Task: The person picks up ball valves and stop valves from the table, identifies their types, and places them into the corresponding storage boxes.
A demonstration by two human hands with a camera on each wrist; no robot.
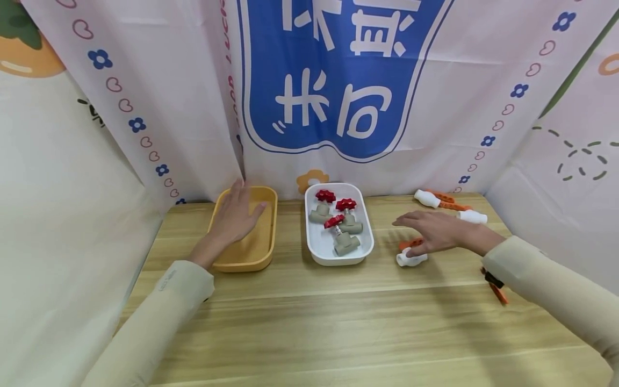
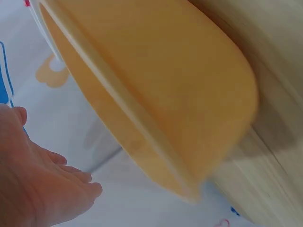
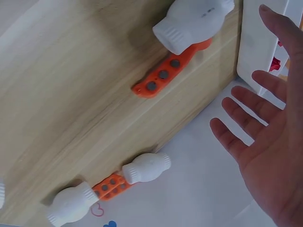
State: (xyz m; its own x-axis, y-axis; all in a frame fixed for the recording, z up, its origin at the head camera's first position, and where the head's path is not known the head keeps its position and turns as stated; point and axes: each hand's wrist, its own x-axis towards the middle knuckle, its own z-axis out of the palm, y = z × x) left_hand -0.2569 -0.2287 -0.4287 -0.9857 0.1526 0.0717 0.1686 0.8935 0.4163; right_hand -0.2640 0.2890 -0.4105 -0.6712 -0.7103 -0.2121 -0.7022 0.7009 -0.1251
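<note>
My left hand (image 1: 234, 217) hovers over the orange-yellow tray (image 1: 272, 236), fingers extended and holding nothing. In the left wrist view the tray's outer wall (image 2: 189, 80) fills the middle, with the hand (image 2: 45, 177) apart from it. My right hand (image 1: 437, 230) is held above a white ball valve (image 1: 411, 258) with an orange lever, partly covering it in the head view. The right wrist view shows this hand (image 3: 272, 127) with spread fingers and nothing in them. Its gap from the ball valve (image 3: 191, 23) is plain there.
Between the hands stands a white tray (image 1: 338, 262) with three grey valves (image 1: 346, 244) bearing red handwheels. Two more white ball valves (image 1: 427, 199) with orange levers lie at the back right. An orange piece (image 1: 499, 294) shows beside the right sleeve, partly hidden. Cloth walls (image 1: 435, 123) enclose the wooden table.
</note>
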